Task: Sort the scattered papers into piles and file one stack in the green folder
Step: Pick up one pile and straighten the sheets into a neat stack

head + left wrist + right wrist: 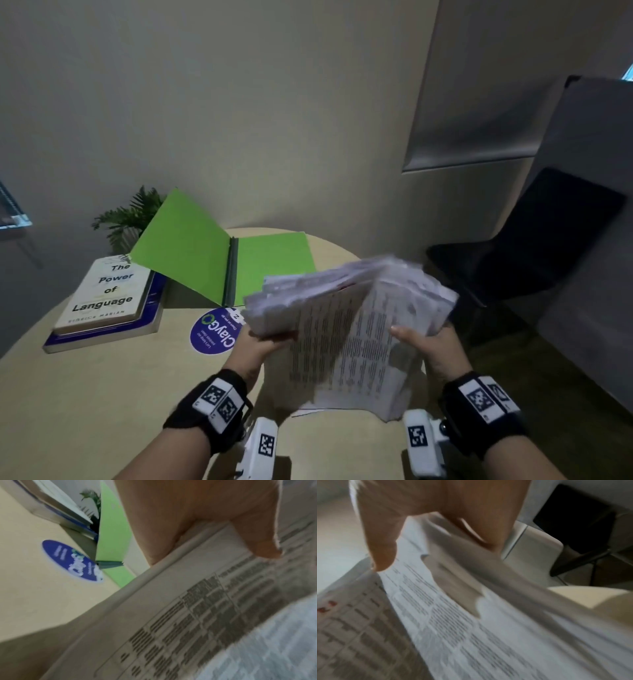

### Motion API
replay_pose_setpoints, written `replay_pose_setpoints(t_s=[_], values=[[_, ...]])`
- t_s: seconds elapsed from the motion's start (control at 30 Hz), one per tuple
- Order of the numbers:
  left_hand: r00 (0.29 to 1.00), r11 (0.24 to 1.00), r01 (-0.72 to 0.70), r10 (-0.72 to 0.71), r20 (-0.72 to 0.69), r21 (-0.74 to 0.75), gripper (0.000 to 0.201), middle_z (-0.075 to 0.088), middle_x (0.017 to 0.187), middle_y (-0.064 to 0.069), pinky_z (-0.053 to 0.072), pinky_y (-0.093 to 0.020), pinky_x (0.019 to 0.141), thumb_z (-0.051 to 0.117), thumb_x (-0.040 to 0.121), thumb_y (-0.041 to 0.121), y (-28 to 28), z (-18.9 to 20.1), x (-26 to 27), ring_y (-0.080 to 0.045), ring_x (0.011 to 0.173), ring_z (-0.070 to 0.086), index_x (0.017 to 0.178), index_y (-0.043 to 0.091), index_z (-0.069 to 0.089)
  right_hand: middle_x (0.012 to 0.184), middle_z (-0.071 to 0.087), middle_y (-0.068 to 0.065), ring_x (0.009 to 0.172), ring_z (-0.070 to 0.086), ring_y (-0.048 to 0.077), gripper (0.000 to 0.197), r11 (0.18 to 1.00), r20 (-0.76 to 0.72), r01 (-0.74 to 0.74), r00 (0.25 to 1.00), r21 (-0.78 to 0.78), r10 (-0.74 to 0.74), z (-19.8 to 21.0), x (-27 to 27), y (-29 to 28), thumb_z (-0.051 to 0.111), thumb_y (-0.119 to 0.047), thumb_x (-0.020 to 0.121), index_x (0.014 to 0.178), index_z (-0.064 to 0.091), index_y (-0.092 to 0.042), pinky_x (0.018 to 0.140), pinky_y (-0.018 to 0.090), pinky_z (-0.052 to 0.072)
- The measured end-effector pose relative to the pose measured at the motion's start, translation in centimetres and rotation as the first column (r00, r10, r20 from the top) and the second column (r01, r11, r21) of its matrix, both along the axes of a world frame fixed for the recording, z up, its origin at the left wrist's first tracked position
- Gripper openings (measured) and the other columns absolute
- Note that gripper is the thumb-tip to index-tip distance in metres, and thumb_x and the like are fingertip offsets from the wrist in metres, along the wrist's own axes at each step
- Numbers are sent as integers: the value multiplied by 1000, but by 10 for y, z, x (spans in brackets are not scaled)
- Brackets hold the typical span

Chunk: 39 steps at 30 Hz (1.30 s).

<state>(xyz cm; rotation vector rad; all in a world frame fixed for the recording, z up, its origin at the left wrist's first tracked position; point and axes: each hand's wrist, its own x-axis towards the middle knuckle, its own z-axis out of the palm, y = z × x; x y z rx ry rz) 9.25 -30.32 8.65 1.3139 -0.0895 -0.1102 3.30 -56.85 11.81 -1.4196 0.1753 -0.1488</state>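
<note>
A thick stack of printed papers (pixel 349 325) is lifted off the round table, tilted and bowed into a V. My left hand (pixel 262 342) grips its left edge, thumb on top of the printed sheet (pixel 171 622). My right hand (pixel 424 342) grips the right edge, thumb pressing on the text side (pixel 453 615) and fingers underneath. The green folder (pixel 212 253) lies open behind the stack, its left cover propped up against the books. The stack's far edge is blurred.
Two stacked books (pixel 106 298) lie at the left, with a small potted fern (pixel 130 219) behind them. A blue round sticker (pixel 214 330) sits on the beige table (pixel 102 394). A dark chair (pixel 534 246) stands to the right by the wall.
</note>
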Motion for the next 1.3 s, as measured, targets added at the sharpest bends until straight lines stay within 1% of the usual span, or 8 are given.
replay_pose_setpoints(t_s=[0.07,0.17,0.43,0.57,0.73,0.87,1.07,1.3], values=[[999,999,-36,37,-36,20,74,77,92,-7,57,-34,83,95,21,34,-6,-8,2,-23,92,71,90,16,75,84,77,10,79,74,24,55,999,-68,16,998,42,-13,-11,2,11,91,-21,45,92,69,-2,65,36,60],[996,996,-94,94,10,-4,67,73,107,-13,49,-48,97,90,42,18,-11,8,6,-33,107,65,105,15,69,89,74,20,85,72,35,29,977,-86,159,985,144,-148,-11,11,19,83,-9,63,88,70,-2,71,40,59],[993,997,60,-65,103,52,94,77,94,1,57,-24,70,92,24,49,9,25,5,-15,90,71,106,15,64,102,73,2,99,67,21,46,999,120,41,992,-8,-40,9,7,-6,84,-14,57,99,68,-28,84,38,52],[999,998,27,-30,44,65,98,77,90,4,55,-19,68,92,17,51,0,7,-1,-10,85,71,104,14,66,99,74,3,91,71,11,56,1000,128,-22,991,-11,24,6,8,1,84,-21,52,105,65,-20,70,21,57],[998,996,42,-46,52,75,96,77,86,2,56,-18,66,91,16,50,1,11,1,-8,80,72,100,13,66,92,77,2,86,72,17,51,995,201,2,979,103,-23,15,17,6,86,-21,49,96,67,-17,74,24,59],[998,993,53,-58,38,104,108,73,100,-10,57,-21,70,92,16,48,3,2,0,-17,93,69,112,8,62,100,74,12,92,72,24,78,992,161,0,987,125,-20,14,18,11,90,-49,35,100,69,-11,86,39,55],[993,989,84,-93,75,121,91,76,97,0,57,-21,71,90,27,52,11,7,-5,-12,90,71,106,14,65,107,67,24,96,63,46,36,999,301,41,953,6,-40,49,16,0,76,-34,66,96,71,-15,89,63,46],[992,989,89,-100,83,119,91,74,104,-7,56,-31,77,90,31,50,8,5,-6,-18,97,69,111,14,64,89,75,13,83,69,24,10,979,318,121,946,-167,-62,60,23,7,71,-6,80,82,76,-14,89,52,53]])
